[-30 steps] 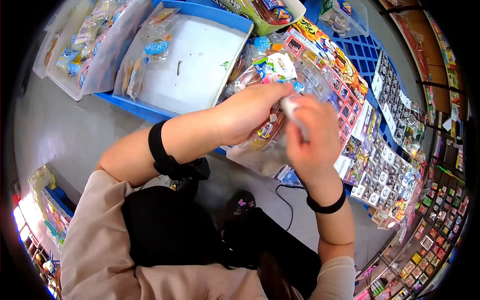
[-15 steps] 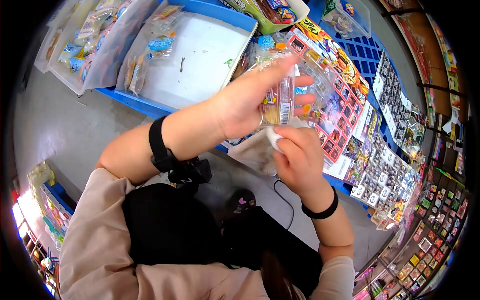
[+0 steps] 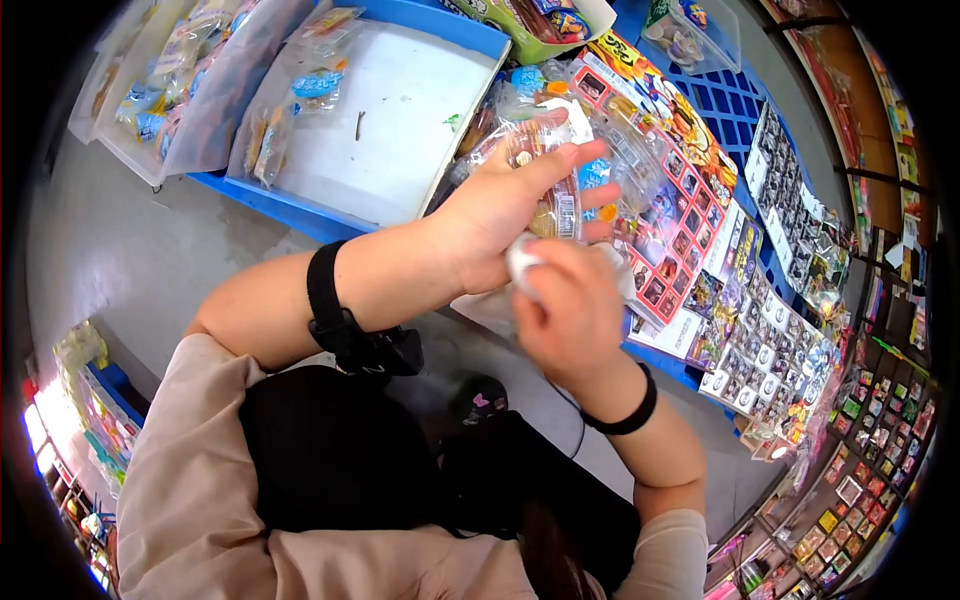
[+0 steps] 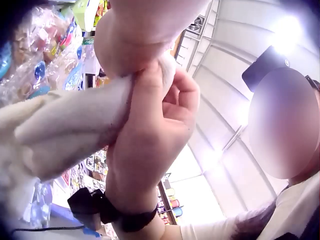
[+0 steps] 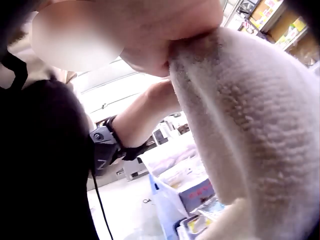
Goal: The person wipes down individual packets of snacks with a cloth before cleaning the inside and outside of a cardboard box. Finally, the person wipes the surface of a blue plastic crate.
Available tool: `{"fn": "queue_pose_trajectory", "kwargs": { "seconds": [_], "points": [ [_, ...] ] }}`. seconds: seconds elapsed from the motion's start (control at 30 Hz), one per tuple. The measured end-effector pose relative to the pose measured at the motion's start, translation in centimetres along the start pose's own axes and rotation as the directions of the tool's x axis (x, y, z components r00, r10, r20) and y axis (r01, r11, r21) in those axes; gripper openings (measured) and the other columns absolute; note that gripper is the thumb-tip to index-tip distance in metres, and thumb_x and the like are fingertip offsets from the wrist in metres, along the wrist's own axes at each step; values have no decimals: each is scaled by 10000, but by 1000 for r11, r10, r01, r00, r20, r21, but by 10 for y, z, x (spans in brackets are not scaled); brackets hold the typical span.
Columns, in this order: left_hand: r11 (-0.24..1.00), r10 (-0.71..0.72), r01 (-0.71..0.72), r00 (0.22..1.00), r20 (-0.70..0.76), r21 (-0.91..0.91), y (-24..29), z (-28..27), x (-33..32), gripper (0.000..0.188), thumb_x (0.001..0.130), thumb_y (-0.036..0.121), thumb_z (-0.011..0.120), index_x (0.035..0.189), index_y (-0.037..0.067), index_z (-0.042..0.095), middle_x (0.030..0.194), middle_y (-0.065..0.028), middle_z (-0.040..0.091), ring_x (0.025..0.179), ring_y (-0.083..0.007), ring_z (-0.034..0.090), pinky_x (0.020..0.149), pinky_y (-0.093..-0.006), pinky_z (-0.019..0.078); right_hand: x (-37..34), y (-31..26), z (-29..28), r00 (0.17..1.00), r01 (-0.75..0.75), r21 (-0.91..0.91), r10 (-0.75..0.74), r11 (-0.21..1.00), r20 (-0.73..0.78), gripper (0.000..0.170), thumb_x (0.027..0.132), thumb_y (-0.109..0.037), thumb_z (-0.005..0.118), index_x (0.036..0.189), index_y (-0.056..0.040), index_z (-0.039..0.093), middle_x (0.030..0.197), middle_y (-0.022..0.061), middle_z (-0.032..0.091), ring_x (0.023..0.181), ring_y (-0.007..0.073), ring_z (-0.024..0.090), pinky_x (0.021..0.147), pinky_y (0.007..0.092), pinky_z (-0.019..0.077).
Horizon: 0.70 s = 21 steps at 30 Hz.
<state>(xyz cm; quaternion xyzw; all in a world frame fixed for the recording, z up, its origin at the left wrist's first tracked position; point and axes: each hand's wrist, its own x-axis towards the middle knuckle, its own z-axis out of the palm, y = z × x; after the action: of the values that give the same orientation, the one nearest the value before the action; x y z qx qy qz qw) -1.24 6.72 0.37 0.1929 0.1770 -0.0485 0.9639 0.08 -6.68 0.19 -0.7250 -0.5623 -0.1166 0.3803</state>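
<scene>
My left hand (image 3: 490, 210) holds a clear plastic snack packet (image 3: 565, 210) with a barcode and brownish contents, thumb across its top and fingers showing beyond its far side. Close by the heel of that hand, my right hand (image 3: 570, 310) grips a whitish cloth (image 3: 522, 268), a bunched end standing out of its fist. In the left wrist view the cloth (image 4: 75, 125) trails away from the right hand (image 4: 150, 115), near the left hand (image 4: 145, 40). The cloth's fuzzy weave (image 5: 260, 130) fills much of the right wrist view. The packet is hidden in both wrist views.
A blue tray (image 3: 400, 130) with a white bottom and a few packets lies at the left. Beyond it are translucent bins (image 3: 215, 130) of wrapped snacks. A green box (image 3: 530, 30) stands at the back. Printed card sheets (image 3: 690, 215) lie on a blue crate at the right.
The right hand with the cloth has come down from the packet's far side toward the left hand's heel. The packet has tilted, and the left thumb now lies across it.
</scene>
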Motion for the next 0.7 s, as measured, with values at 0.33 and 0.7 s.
{"fn": "queue_pose_trajectory", "kwargs": {
  "seconds": [0.33, 0.7],
  "points": [
    [966, -255, 257, 962, 93, -7, 3, -5, 3, 438, 929, 278, 434, 1313, 118, 293, 1254, -79, 468, 1088, -263, 522, 883, -400, 481, -4, 6, 6, 1000, 7, -21, -7, 1000, -21, 349, 608, 92, 627, 906, -38, 500, 917, 131, 583, 729, 288, 560, 636, 349, 462],
    [884, -100, 42, 990, 101, 466, -4, -23, -4, 411, 920, 347, 461, 1166, 22, 515, 1098, -66, 568, 1022, -123, 525, 862, -279, 433, 12, 34, -26, 804, -403, 455, 544, 794, -238, 242, 708, 67, 626, 917, -10, 531, 984, 151, 562, 848, 285, 565, 726, 333, 466]
  ]
}}
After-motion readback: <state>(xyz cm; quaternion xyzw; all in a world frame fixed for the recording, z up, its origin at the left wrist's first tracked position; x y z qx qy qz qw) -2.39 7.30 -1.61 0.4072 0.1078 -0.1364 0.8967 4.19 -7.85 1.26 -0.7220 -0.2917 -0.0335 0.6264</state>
